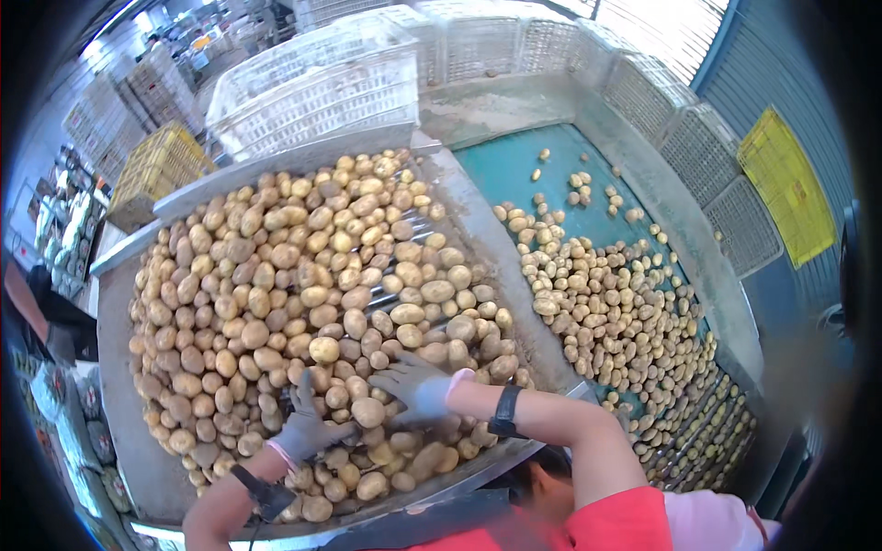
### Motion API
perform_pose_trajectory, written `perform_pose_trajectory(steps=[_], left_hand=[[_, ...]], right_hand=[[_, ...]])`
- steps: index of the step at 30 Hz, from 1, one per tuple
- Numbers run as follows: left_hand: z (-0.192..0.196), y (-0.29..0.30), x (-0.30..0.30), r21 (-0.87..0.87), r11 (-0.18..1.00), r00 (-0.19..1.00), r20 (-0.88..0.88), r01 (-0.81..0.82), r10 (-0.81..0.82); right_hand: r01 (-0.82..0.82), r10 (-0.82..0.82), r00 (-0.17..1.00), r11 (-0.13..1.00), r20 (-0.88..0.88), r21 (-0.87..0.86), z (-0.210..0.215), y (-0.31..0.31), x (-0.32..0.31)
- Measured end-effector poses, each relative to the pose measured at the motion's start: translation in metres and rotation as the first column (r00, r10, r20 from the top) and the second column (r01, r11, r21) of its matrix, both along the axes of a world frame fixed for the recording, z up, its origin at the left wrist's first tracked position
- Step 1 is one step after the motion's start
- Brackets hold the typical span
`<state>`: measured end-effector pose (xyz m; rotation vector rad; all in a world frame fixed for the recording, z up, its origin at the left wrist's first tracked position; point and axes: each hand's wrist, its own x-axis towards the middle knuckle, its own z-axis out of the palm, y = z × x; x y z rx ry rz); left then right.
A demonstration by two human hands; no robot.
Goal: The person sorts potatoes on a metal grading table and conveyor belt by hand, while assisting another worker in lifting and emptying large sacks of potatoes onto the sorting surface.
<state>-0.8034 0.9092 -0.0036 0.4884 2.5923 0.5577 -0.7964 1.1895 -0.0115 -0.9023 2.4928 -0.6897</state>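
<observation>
The potatoes (303,275) lie heaped on the roller table (119,404), filling it from its near edge to its far edge. Your left hand (308,424), gloved grey, rests spread on the near part of the heap. Your right hand (415,384), also gloved, lies flat with its fingers wide just to the right. Neither hand holds a potato. At right, smaller potatoes (625,321) cover the green belt (505,165).
</observation>
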Motion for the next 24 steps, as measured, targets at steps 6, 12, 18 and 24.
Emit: perform_pose_trajectory(steps=[6, 12, 18, 24], left_hand=[[0.026, 0.123, -0.037, -0.151, 0.984, 0.965, 0.257, 0.092, -0.050], [-0.030, 0.197, -0.048, 0.127, 0.975, 0.983, -0.011, 0.182, -0.182], [0.033, 0.130, -0.061, 0.398, 0.881, 0.945, 0.090, 0.256, -0.315], [0.128, -0.060, -0.029, 0.366, 0.909, 0.915, -0.261, -0.201, 0.307]], right_hand=[[0.210, -0.196, 0.972, 0.973, -0.127, 0.100, -0.036, 0.089, -0.022], [0.398, -0.371, 0.917, 0.882, -0.149, 0.252, -0.054, 0.154, -0.052], [0.758, -0.813, 0.582, 0.555, 0.027, 0.342, -0.038, 0.199, -0.080], [0.746, -0.737, 0.664, 0.663, -0.125, 0.058, -0.066, 0.173, -0.043]])
